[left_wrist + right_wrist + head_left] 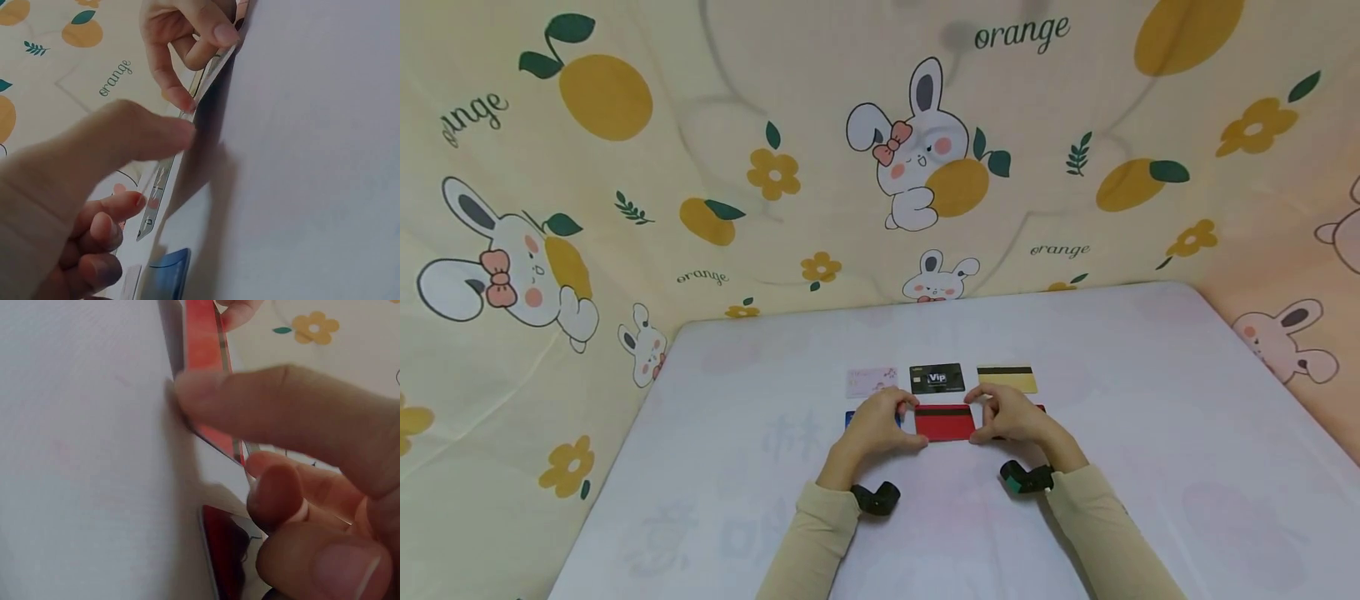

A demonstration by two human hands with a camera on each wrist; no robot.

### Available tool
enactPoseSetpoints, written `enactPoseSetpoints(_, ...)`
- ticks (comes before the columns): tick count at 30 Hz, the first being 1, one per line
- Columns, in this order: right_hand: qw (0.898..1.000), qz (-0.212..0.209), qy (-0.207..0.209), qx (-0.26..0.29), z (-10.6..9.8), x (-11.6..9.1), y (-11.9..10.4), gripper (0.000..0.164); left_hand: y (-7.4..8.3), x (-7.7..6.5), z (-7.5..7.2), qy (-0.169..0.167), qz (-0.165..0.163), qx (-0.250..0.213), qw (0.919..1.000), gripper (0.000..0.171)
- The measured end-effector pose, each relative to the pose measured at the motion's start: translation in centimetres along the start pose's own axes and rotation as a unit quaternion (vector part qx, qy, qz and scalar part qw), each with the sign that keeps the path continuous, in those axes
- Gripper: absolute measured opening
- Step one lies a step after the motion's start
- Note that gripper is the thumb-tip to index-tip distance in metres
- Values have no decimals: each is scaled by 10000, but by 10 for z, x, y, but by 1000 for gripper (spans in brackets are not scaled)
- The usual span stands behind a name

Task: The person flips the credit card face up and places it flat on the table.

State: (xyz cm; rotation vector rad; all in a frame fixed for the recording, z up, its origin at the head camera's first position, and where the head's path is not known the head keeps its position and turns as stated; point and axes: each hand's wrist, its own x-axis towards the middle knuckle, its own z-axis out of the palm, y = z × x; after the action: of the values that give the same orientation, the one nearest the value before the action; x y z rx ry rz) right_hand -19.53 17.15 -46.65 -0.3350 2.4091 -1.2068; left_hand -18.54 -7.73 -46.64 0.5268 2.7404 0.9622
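Observation:
A red card point(945, 427) with a black stripe lies between both hands, low over the white table, with a shadow beside it in the wrist views. My left hand point(874, 423) holds its left side, thumb at the near corner and forefinger at the far one. On the opposite side, my right hand point(1013, 415) holds the card the same way; its thumb point(206, 394) overlaps the red face. A blue card point(169, 269) lies beside the left hand, partly covered in the head view. Near the right hand is a dark red card point(220, 550), mostly hidden.
Behind the hands lie a pink patterned card point(871, 383), a black Vip card point(937, 379) and a gold card point(1007, 382) with a dark stripe, in a row. The white table point(1150, 375) meets a printed cloth backdrop point(865, 225) at its far edge.

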Motion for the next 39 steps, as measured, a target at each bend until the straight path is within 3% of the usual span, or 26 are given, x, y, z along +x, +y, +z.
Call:
enactPoseSetpoints(12,9992,-300,-42,276,-5,-1,1,58,-1,1,-6,61,64,-136,9999,55)
enactPoseSetpoints(19,9961,-721,12,511,-10,0,3,57,-2,3,-8,122,116,-354,9992,56)
enactPoseSetpoints(24,9951,-754,-1,640,-12,0,5,57,-3,4,-8,194,312,-303,9989,55)
enactPoseSetpoints(39,9930,-863,92,803,-12,-1,2,59,-3,3,-7,160,313,-264,9990,56)
